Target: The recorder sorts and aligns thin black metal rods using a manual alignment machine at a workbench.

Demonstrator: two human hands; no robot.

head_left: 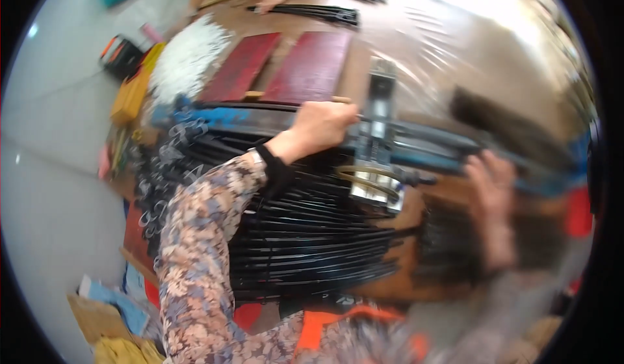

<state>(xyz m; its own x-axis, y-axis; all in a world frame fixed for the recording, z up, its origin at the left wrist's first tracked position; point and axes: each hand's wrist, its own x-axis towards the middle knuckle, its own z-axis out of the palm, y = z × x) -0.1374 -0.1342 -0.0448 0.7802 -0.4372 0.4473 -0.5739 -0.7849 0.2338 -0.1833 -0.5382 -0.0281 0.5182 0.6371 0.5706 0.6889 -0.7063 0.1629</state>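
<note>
My left hand (322, 128) is closed in a fist beside a silver metal fixture (379, 107); what its fingers hold, if anything, is hidden. That fixture sits across a long blue-and-grey rail (429, 144) and has a yellowish looped tube (367, 172) at its near end. Smeared by motion, my right hand (492, 177) is at the rail's near side, right of the fixture. Its fingers are too blurred to read. Many thin black rods (312, 244) lie in front of the rail, with pale loop-like pieces (156, 188) at their left ends.
Two dark red boards (309, 65) lie beyond the rail, beside a heap of small white pieces (185, 55). Farther back, another person's hand (268, 4) touches a bundle of black rods (318, 14). A blurred dark bundle (504, 120) is at right. Yellow boxes (133, 94) line the left edge.
</note>
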